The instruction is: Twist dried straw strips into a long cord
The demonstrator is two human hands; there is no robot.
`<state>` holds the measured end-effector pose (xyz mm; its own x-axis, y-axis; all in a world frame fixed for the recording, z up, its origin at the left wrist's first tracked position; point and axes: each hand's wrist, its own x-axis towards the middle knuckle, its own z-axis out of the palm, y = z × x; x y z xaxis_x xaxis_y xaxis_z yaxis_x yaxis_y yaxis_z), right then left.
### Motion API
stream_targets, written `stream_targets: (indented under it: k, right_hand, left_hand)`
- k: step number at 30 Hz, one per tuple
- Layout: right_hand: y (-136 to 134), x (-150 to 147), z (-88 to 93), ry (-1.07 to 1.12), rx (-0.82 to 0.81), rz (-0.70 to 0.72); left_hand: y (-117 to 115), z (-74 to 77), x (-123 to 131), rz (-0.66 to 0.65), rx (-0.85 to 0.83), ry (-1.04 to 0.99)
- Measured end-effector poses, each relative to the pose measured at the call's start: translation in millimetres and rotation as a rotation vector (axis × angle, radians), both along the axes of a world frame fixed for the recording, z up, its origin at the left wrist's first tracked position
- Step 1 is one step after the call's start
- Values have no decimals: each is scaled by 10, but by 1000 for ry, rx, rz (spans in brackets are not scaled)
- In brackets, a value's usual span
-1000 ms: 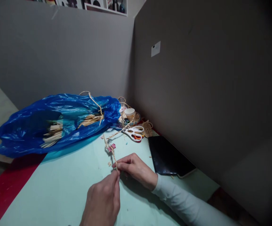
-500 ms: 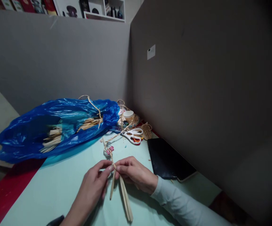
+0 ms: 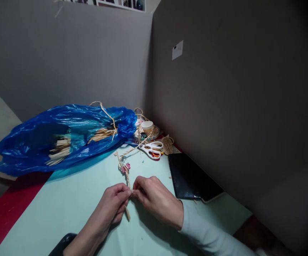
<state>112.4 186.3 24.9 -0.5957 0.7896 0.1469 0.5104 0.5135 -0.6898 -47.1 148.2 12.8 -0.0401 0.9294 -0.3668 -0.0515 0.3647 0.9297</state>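
Note:
A thin braid of pale straw (image 3: 127, 179) runs down the table toward me, with a pink clip (image 3: 126, 167) on its upper part. My left hand (image 3: 113, 202) is closed, thumb and fingers pinching the braid's lower end. A flat straw end (image 3: 127, 214) sticks out below it. My right hand (image 3: 158, 201) meets the left fingertips from the other side, its thumb and forefinger pinched at the same spot. What lies between the right fingers is mostly covered; straw at that spot is the likeliest visible material. The long strands' other ends are hidden.
A blue plastic bag (image 3: 36, 142) of straw lies at the back left. White-handled scissors (image 3: 152, 149), a paper cup (image 3: 147, 127) and a twine bundle (image 3: 167, 144) sit at the back. A black tablet (image 3: 194, 177) lies right. Grey partitions (image 3: 111, 64) enclose the table.
The long strands that hung below my right hand are out of sight now. My left fingers have closed more tightly at the braid's end. The view has tilted down slightly.

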Motion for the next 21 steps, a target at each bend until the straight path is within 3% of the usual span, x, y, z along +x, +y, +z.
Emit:
stream_targets:
  k: [4,7,15,18,21]
  right_hand:
    - [-14,21,50,-114,168,-81]
    - [-43,9,22,-76,196,-60]
    - [-143,-55,-53,-109,278,99]
    - [-115,-44,17,-48,230,41]
    - [-48,-37,68,61,45,-21]
  left_hand:
    - [18,-12,25,30,-11,97]
    - [15,-49,14,50,2,117]
    - [-44,-91,-97,-25,21,-207]
    - [-63,-60,-106,9,24,-210]
    - [-70,-23,-93,18,24,-186]
